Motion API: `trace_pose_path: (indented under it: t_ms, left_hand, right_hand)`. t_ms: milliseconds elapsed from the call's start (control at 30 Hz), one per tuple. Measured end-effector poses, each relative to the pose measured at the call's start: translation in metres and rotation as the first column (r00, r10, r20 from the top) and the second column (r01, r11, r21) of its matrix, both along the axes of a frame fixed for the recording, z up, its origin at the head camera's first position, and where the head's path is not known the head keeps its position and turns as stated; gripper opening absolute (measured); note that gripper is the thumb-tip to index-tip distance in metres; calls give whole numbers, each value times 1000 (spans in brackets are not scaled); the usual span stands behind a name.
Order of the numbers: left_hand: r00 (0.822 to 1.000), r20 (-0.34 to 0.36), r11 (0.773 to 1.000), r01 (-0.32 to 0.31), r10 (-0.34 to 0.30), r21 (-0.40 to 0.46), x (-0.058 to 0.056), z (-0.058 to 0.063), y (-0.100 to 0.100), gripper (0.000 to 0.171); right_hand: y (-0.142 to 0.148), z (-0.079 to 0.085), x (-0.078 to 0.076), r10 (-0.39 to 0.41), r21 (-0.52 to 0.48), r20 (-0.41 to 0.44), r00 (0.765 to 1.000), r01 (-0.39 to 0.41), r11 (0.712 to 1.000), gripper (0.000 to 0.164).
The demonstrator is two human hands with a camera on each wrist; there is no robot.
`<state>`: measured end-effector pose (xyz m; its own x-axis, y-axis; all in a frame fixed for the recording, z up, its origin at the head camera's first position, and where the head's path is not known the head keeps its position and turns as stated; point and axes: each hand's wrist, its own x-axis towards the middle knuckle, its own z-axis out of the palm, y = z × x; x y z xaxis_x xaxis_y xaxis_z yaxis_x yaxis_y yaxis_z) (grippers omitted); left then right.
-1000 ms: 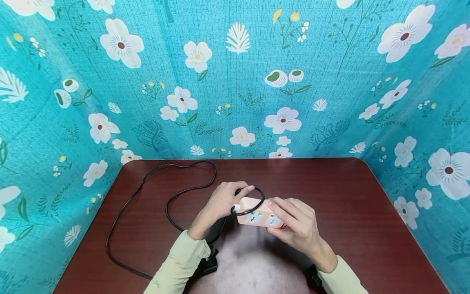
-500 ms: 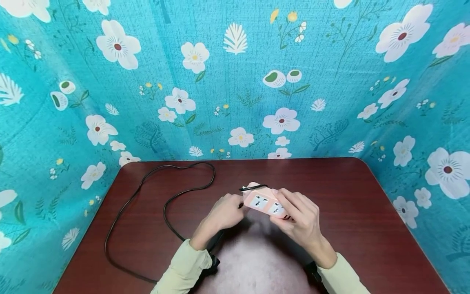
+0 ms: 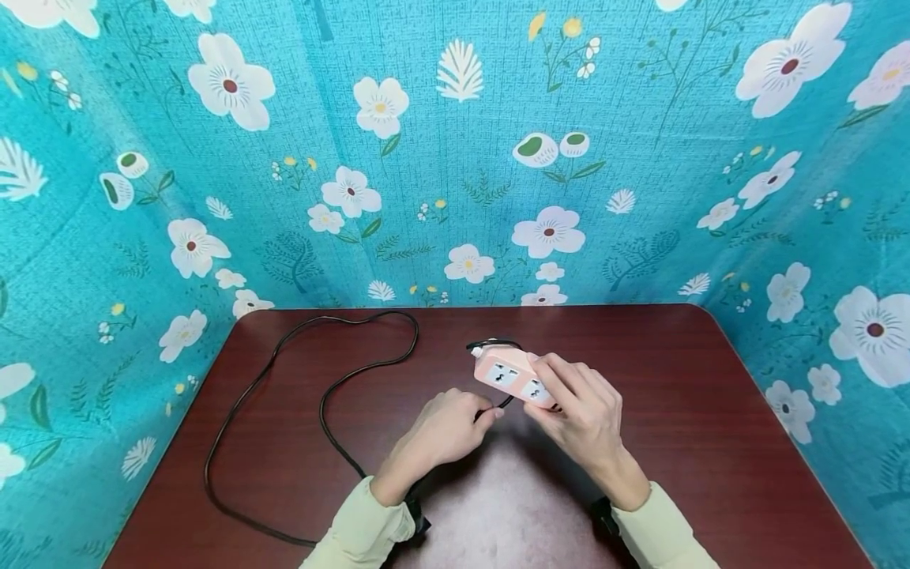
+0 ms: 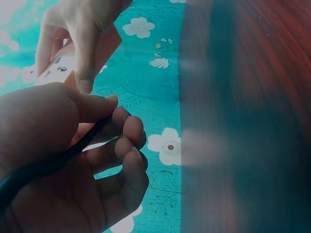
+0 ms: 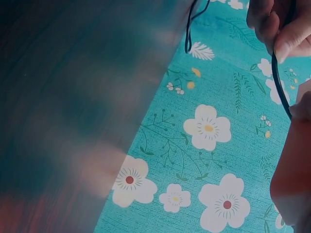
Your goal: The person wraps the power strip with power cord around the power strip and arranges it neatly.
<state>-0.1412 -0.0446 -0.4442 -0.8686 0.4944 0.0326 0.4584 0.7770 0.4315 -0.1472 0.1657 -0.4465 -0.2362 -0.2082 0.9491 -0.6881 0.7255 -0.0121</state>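
A pink power strip (image 3: 490,365) with white sockets is held up over the table, tilted, in the head view. My right hand (image 3: 586,415) grips its right end, thumb below and fingers over the top. Black cord (image 3: 494,343) leaves the strip's white left end and lies across its far side. Just below the strip, my left hand (image 3: 448,427) pinches this cord between thumb and forefinger. The left wrist view shows the cord (image 4: 63,158) running across the palm to the pinch, other fingers loosely curled. In the right wrist view, the cord (image 5: 277,82) stretches down from the left fingers towards the strip.
A long loop of the cord (image 3: 323,395) lies on the left half of the dark red table (image 3: 668,379), trailing towards the left sleeve (image 3: 359,521). Blue flowered cloth (image 3: 455,174) hangs behind the table and along both sides.
The left hand has moved from the strip's left end down below it, drawing the cord round the strip's far side. The strip has risen slightly and tilted in the right hand.
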Motion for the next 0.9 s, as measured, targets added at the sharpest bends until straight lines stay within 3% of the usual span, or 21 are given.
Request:
trace_pose_path:
  t_ms: [333,567,900]
  left_hand:
    - [999,-38,998,-12,10,-60,9,-4,2,43]
    - [989,-150,993,-22,5,-114,20,-4,4,38]
    - [959,-282,989,-21,-21,-148,31,1,4,36]
  right_hand:
    - [10,-10,-2,-79,94,135,988,67,993,56]
    - [15,-18,-3,-130,142,214,968,101,985,64]
    - [14,-23,-2,-179,187,255,950,133,973,71]
